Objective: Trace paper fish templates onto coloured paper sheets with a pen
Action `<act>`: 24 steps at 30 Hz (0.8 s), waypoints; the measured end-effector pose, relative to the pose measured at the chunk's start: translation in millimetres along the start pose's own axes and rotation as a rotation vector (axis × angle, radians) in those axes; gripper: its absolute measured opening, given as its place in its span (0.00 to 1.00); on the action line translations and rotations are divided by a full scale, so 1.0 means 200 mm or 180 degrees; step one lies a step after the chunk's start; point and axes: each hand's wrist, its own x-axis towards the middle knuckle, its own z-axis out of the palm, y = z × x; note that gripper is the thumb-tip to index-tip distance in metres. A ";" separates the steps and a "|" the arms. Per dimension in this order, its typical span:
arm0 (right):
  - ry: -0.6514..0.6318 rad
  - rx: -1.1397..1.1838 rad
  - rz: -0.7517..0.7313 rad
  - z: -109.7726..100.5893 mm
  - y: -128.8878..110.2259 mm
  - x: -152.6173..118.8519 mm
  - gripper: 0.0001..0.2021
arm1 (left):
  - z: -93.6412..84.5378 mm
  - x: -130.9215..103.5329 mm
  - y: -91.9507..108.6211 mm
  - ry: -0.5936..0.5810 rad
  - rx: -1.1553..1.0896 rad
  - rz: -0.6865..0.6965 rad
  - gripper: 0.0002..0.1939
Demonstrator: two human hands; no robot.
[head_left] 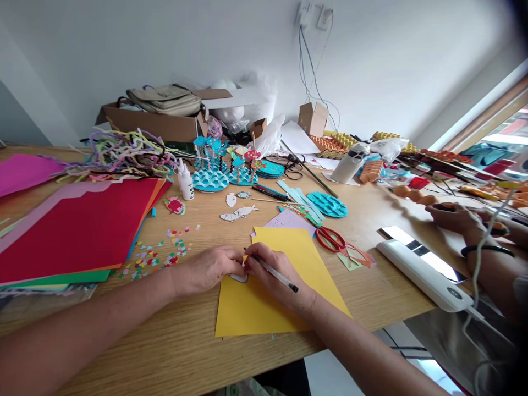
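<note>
Grasping a clear-barrelled pen in the right hand, tip end near the left fingertips. Holding the left hand with fingers drawn together over a small pale cutout; cannot tell whether pinching or only pressing it. Lying under both, on a wood-grain table near its front edge: a yellow sheet, with the cutout on its left part. Just beyond the sheet, to the right, red-handled scissors; farther back, white fish cutouts and a white glue bottle. To the left, scattered paper bits, stacked coloured sheets with red uppermost, and tangled pipe cleaners. At the back, an open cardboard box under a beige bag, against a pale wall with outlets and hanging cables. At far right, a co-worker's hands and a window.

On the glue bottle, dark print too small to read; no brand to be made out anywhere. Mostly hidden by fingers, the cutout; also covered, the pen's point. Cut off at the frame's edge, a pink sheet; blurred, the right-hand clutter.
</note>
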 end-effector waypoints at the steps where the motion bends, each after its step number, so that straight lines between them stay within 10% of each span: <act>1: 0.0003 0.0032 0.0012 0.00 0.00 0.00 0.04 | -0.01 0.01 0.00 -0.0054 -0.0032 0.0047 0.13; 9: 0.0501 0.0665 0.0096 -0.10 -0.03 -0.07 0.04 | -0.05 0.03 -0.04 -0.0069 -0.0130 0.0102 0.13; 15: -0.0319 0.0650 0.0042 -0.11 -0.08 -0.10 0.04 | -0.05 0.05 -0.07 -0.0141 -0.0322 0.0184 0.11; 24: -0.0467 0.0255 -0.0294 -0.01 -0.04 -0.05 0.07 | -0.07 0.06 -0.05 -0.0229 -0.0481 0.0189 0.11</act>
